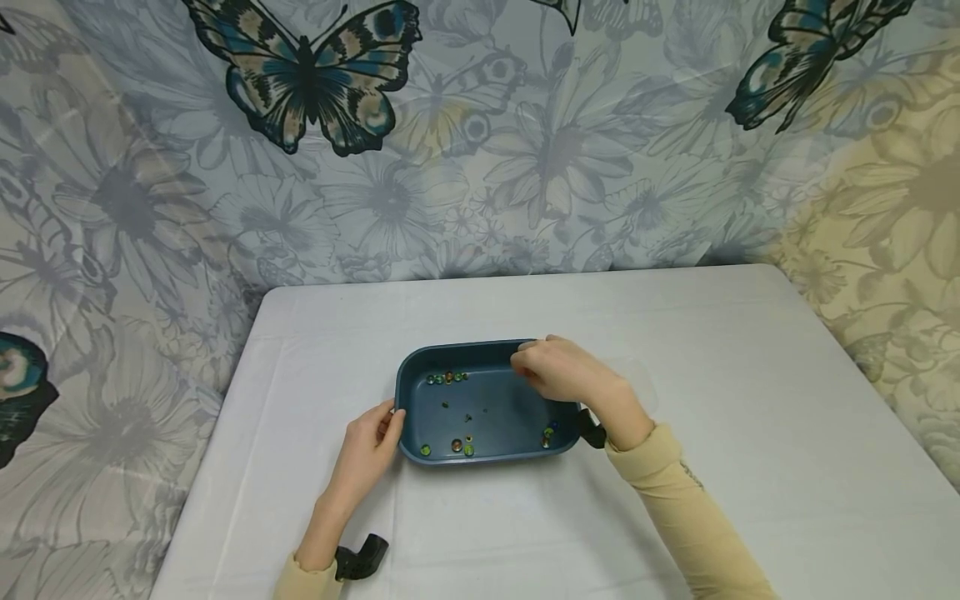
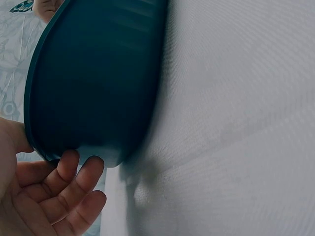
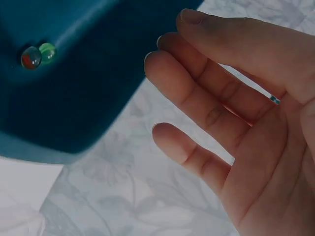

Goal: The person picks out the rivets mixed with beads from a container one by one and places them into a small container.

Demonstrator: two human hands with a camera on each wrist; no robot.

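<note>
A dark blue rectangular tray (image 1: 510, 417) with rounded corners holds several glass marbles. Some marbles (image 1: 448, 378) line up along its far left wall; one marble (image 1: 425, 450) lies in the near left corner. My left hand (image 1: 367, 446) grips the tray's left end, thumb at the rim and fingers against the outside wall. Over the far right part of the tray is my right hand (image 1: 562, 371), its fingers loosely bent with nothing visible between them. Two marbles, one a green marble (image 3: 48, 53), lie inside the tray near that hand.
The tray rests on a table with a white cloth (image 1: 322, 350). Just right of the tray lies a faint clear round piece (image 1: 637, 383). Butterfly-patterned fabric (image 1: 450, 167) hangs behind the table. Each wrist carries a black camera mount (image 1: 362, 557).
</note>
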